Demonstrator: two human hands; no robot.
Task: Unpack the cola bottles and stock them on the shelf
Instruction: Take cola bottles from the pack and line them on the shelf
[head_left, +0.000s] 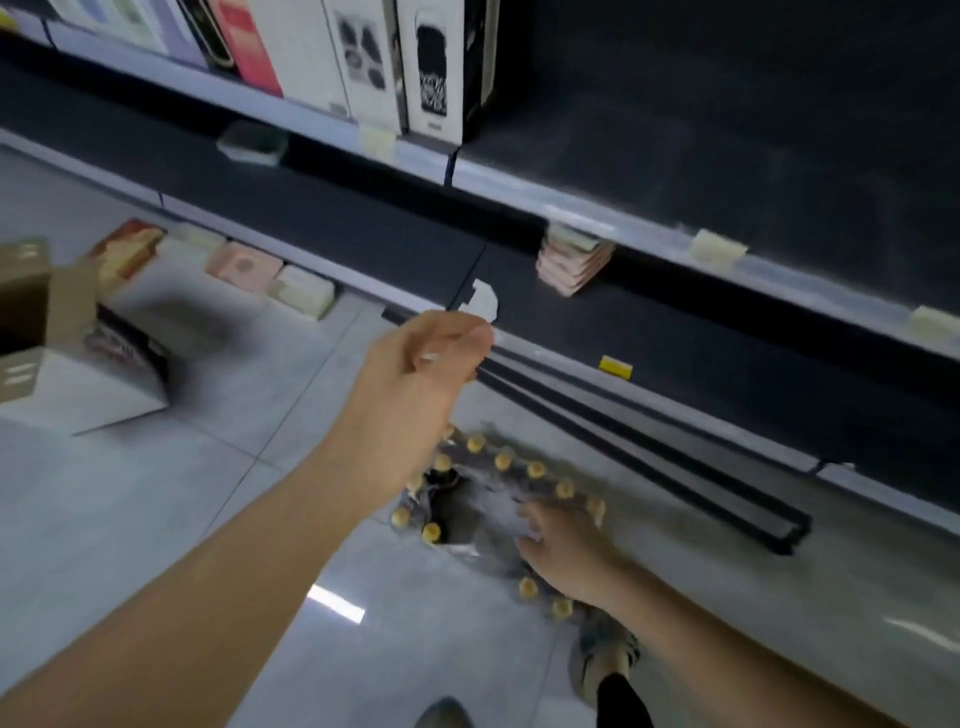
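Left hand (415, 374) is raised above the shrink-wrapped pack of dark cola bottles with yellow caps (493, 499), fingers curled, pinching a small torn scrap of white film (480, 304). Right hand (561, 551) rests on the pack's torn clear wrap, fingers loosely spread — whether it grips the wrap cannot be told. Pack stands on the grey tiled floor (156, 493), just before the dark, empty bottom shelf (675, 374).

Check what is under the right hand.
The right hand rests on clear wrap over a floor pack of yellow-capped bottles. Bottles directly beneath it are hidden.
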